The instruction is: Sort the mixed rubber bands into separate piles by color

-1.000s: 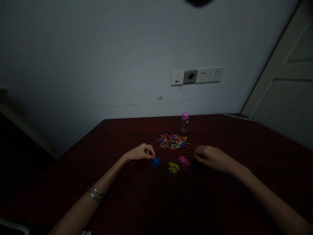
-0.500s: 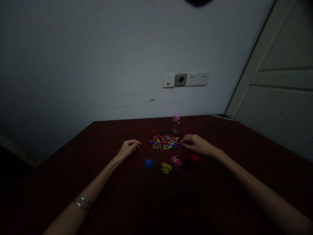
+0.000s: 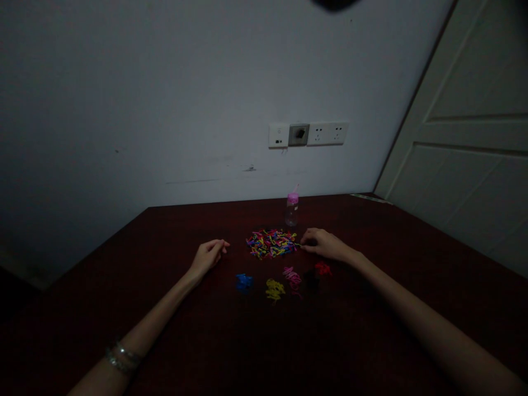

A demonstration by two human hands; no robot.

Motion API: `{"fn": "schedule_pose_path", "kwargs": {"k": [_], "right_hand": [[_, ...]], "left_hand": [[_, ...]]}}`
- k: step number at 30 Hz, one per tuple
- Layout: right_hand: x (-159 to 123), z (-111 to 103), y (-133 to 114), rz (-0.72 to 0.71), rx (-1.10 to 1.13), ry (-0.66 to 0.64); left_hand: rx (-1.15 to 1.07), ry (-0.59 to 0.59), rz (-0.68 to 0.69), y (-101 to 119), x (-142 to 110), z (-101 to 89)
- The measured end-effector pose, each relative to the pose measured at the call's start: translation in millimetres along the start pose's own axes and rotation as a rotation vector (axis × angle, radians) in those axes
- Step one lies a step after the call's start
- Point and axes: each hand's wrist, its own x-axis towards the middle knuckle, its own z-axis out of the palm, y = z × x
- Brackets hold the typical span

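A loose pile of small multicoloured rubber bands [image 3: 270,243] lies on the dark red table. My right hand [image 3: 324,243] is at the pile's right edge, thumb and forefinger pinched on a yellowish rubber band [image 3: 298,245]. Left of the pile and apart from it rests my left hand [image 3: 209,257], its fingers drawn together with nothing visible in them. Nearer to me are sorted heaps: blue bands [image 3: 244,282], yellow bands [image 3: 274,290], pink bands [image 3: 292,276] and red bands [image 3: 323,268]. A black heap [image 3: 312,278] barely shows against the dark tabletop.
A clear bottle with a pink lid [image 3: 292,210] stands behind the pile. The table [image 3: 198,220] meets a pale wall that carries a row of sockets [image 3: 308,135]. A white panelled door [image 3: 462,159] is at the right. The light is dim.
My left hand has left the blue heap and moved back to the left. My right hand has gone from beside the pink heap to the pile's edge, uncovering the red heap. The view has turned slightly right.
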Motion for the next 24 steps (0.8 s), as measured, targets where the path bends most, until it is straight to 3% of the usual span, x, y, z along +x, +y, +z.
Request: {"fn": "schedule_pose_path", "kwargs": {"k": [24], "right_hand": [[-6.8,3.5,-5.5,-0.017,-0.045,0.056]], "left_hand": [[0.011,0.008,0.029,-0.2,-1.9,1.8]]}}
